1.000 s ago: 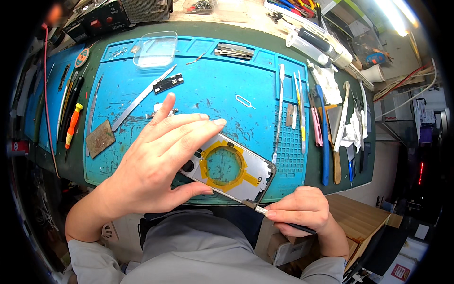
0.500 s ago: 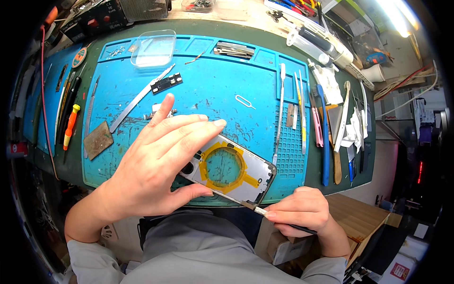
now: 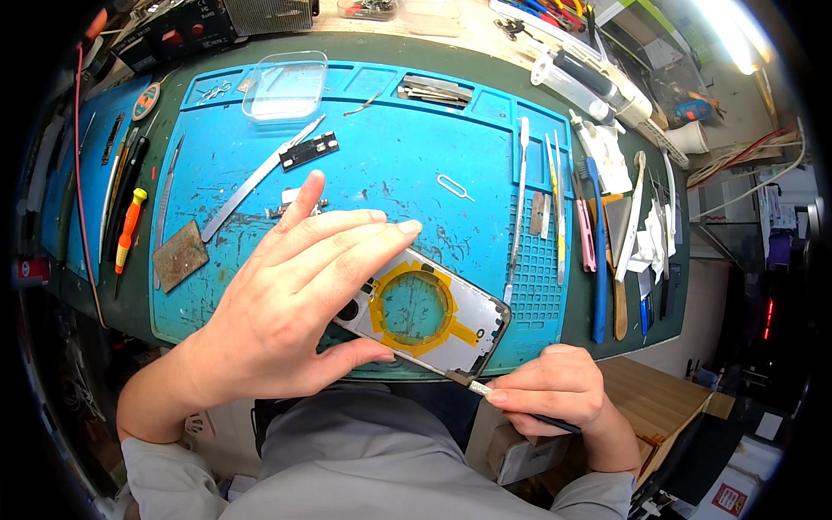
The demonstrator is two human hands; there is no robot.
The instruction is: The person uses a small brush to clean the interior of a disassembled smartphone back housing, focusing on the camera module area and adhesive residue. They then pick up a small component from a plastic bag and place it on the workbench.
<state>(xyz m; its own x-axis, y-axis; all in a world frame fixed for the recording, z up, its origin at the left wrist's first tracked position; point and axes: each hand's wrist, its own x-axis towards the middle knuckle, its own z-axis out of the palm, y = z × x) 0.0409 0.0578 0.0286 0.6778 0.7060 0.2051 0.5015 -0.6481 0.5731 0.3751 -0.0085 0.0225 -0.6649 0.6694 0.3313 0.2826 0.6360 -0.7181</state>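
My left hand (image 3: 286, 290) holds a phone's metal frame (image 3: 446, 349) by its edges, thumb on the near side and fingers on the far side. The silver frame is tilted over the mat's front edge. It has a large round opening ringed with yellow tape (image 3: 378, 319), through which the blue mat shows. In my right hand (image 3: 555, 390) is a slim tool (image 3: 478, 387) with a black handle, a pale collar and a flat dark tip. That tip touches the frame's near edge by its right corner. Whether it is a blade or a brush I cannot tell.
On the blue work mat (image 3: 407, 165) lie a steel ruler-like strip (image 3: 260, 180), a black part (image 3: 308, 152), a SIM eject pin (image 3: 453, 186) and a brown square plate (image 3: 181, 256). A clear tray (image 3: 284, 91) sits at the back. Brushes and tweezers line the right, including a blue toothbrush (image 3: 600, 277).
The view has shifted slightly, so the mat's things sit a little further right. Both hands keep their grips, and the tool's tip stays at the frame's near edge.
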